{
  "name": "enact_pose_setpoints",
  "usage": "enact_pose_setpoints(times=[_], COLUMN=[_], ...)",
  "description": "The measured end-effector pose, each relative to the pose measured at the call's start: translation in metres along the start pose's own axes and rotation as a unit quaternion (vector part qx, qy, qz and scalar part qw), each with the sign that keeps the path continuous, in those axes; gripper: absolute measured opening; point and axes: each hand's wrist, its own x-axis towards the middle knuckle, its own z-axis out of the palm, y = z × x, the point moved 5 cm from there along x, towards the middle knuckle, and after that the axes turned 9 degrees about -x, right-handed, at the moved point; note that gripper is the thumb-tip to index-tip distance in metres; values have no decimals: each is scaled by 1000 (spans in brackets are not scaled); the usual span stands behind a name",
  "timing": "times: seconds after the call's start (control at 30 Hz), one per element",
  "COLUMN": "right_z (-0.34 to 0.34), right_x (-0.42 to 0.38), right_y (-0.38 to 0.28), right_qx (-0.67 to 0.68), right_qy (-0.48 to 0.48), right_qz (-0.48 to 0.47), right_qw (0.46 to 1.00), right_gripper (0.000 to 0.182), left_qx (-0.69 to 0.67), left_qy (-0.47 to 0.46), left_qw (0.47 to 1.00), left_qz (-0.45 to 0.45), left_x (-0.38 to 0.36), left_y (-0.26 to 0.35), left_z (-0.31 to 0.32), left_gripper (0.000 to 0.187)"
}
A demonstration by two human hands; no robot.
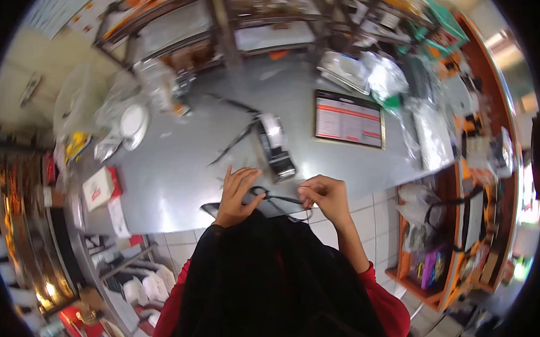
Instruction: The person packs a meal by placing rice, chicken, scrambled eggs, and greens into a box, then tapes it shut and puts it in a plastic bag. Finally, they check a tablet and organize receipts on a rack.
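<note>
At the near edge of the metal table, my left hand [240,195] has its fingers stretched out, its thumb close to a looped black strap [276,198]. The strap runs across to my right hand [324,196], whose thumb and fingers are pinched together on its end. Just beyond both hands lies a long dark object [275,147] with a shiny pale top; blur hides what kind it is. Two thin black straps [236,143] spread from its far end over the tabletop.
The grey metal table [180,190] carries a tablet-like panel [349,118] on the right. Plastic bags [386,76] lie behind it. At left are a white roll [133,121] and a red-and-white box [101,188]. Shelving [228,32] stands along the back, and an orange cabinet [434,282] at right.
</note>
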Motion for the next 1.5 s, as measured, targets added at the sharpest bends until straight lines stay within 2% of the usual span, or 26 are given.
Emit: enact_pose_setpoints(times=[0.1,0.17,0.27,0.33,0.37,0.47,0.5,0.6,0.63,0.73,0.77,0.8,0.83,0.9,0.93,1.0,1.03,1.07,1.13,1.2,1.23,1.33,1.37,1.5], right_z=[60,122,241,333,379,517,556,635,648,655,649,642,635,627,632,645,647,650,661,693,699,680,657,547], right_x=[5,7,9,15,17,36,38,42,44,60,62,64,65,67,68,72,80,86,94,104,104,109,101,77], right_y=[-24,-31,-43,-40,-42,-29,-18,2,3,7,4,-10,-25,-29,-28,-24,-40,-55,-90,-88,-84,-105,-118,-133], right_qx=[23,45,49,69,95,117,122,125,118,115,-28,-170,-309,-453,-490,-530,-570,-562,-536,-558,-568,-524,-514,-514], right_qy=[-44,-99,-198,-245,-265,-275,-268,-196,-165,-88,-55,-21,10,57,40,-1,22,-34,-142,-235,-282,-292,-277,-275], right_qz=[-45,-78,-96,-102,-118,-79,-59,-24,-45,-70,-110,-151,-187,-290,-408,-621,-599,-573,-515,-509,-502,-464,-471,-418], right_qw=[998,991,974,962,952,951,954,972,978,987,992,974,932,841,769,578,562,595,654,612,588,652,661,697], right_gripper=[6,6,6,8,9,12,14,16,19,23,25,28,31,54,61,77,95,95,96,100,102,103,103,101], left_qx=[50,138,224,344,362,412,417,253,247,245,241,239,241,228,223,221,222,193,127,140,138,207,190,151], left_qy=[106,183,236,225,195,83,22,38,46,61,66,71,71,78,81,69,62,176,394,441,413,299,337,281], left_qw=[991,968,931,890,874,861,859,957,958,957,957,956,956,959,961,963,963,954,896,825,826,855,861,878], left_qz=[-66,-100,-166,-195,-259,-286,-296,-134,-135,-143,-150,-154,-154,-146,-142,-140,-138,-148,-159,-325,-357,-369,-329,-356], left_x=[-59,-109,-180,-210,-220,-223,-224,-235,-236,-242,-244,-243,-242,-242,-242,-245,-247,-254,-284,-303,-299,-289,-289,-287], left_y=[-29,-55,-102,-136,-160,-219,-238,-279,-280,-276,-275,-274,-274,-272,-271,-272,-272,-268,-257,-258,-256,-261,-259,-282], left_z=[-71,-143,-270,-347,-377,-433,-440,-439,-440,-432,-431,-432,-433,-435,-435,-437,-437,-439,-413,-367,-355,-357,-364,-378], left_gripper=[53,61,82,96,108,114,110,101,98,93,92,91,90,90,89,96,100,103,112,118,112,109,96,80])
